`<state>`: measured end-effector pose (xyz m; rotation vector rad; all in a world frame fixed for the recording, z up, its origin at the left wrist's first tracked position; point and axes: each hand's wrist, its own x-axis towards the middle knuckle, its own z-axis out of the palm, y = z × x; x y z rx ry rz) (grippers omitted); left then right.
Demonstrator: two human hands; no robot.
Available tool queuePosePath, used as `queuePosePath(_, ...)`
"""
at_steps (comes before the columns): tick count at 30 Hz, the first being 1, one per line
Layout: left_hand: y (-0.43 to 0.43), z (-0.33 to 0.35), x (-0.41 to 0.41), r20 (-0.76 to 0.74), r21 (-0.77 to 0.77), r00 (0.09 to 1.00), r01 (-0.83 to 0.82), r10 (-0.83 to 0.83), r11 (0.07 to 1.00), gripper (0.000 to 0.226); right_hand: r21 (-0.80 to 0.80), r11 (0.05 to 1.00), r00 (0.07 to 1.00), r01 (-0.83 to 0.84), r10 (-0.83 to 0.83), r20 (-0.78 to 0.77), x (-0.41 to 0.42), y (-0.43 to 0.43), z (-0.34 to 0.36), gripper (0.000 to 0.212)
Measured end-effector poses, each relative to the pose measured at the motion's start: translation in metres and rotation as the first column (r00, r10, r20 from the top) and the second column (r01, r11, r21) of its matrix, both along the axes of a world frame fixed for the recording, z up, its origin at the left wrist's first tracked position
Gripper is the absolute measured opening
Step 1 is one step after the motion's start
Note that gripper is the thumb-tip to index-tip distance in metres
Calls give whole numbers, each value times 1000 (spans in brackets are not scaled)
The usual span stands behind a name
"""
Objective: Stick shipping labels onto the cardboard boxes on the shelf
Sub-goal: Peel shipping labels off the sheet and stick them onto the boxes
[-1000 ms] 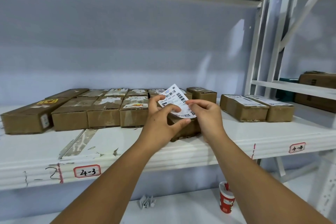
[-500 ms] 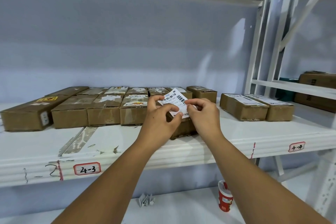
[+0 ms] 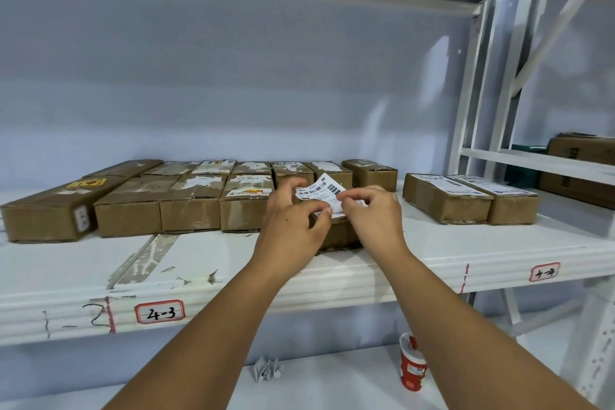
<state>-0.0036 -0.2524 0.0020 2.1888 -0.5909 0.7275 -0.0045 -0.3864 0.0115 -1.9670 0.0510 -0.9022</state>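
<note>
Lowered since a second ago, the white barcoded paper shipping label (image 3: 319, 191) sits pinched in the grip of the left hand (image 3: 293, 225) and right hand (image 3: 374, 218), close over the brown cardboard box (image 3: 337, 235) beneath, likely for squaring before sticking.

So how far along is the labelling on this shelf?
Looks done: the two boxes on the right carry whole white labels. In hand: the left hand and right hand pinch a barcode label over the front box, not yet pressed flat. Still to do: the brown boxes on the left show only torn scraps and old stickers.
</note>
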Motion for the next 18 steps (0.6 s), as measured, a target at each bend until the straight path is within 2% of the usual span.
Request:
queuePosePath(9, -3, -1, 3, 29, 95, 999, 38, -41, 995, 30, 24, 999, 999, 37, -37, -34, -3, 0, 0, 16)
queuePosePath(14, -2, -3, 1, 53, 225, 998, 20, -32, 974, 41, 26, 996, 996, 90, -90, -3, 1, -2, -2, 11)
queuePosePath(18, -3, -2, -1, 44, 228, 999, 14, -25, 974, 49, 81, 995, 998, 56, -54, -23, 2, -4, -1, 11)
